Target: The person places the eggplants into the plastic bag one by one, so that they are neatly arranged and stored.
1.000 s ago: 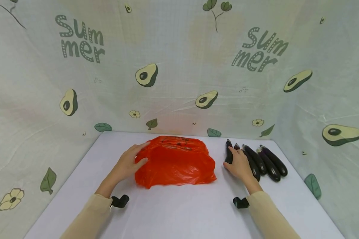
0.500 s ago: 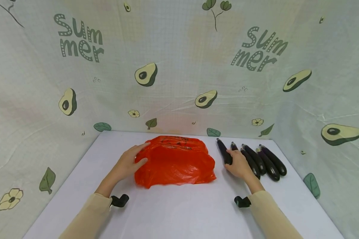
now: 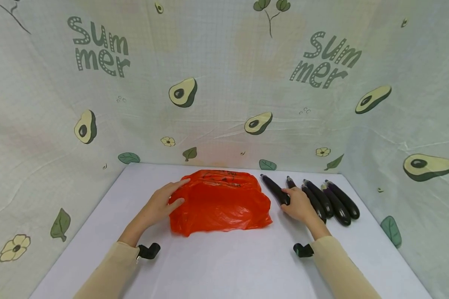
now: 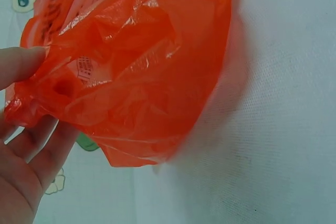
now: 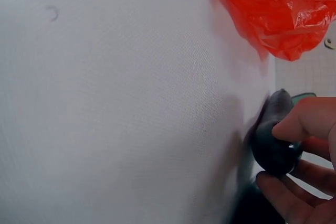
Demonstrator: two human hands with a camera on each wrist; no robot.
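A red plastic bag lies on its side on the white table. My left hand holds the bag's left end, thumb low and fingers higher; in the left wrist view the plastic passes between thumb and fingers. To the right of the bag, my right hand grips the near end of a dark eggplant. That eggplant slants with its stem end toward the back left, close to the bag. In the right wrist view, thumb and fingers wrap its rounded end. Its underside is hidden.
Several more eggplants lie side by side to the right; one is partly hidden behind my right hand. A printed cloth hangs behind and beside the table.
The gripped eggplant's stem end has swung left, toward the bag, and the eggplant now slants more. My right hand has shifted only slightly. The left hand has stayed on the bag.
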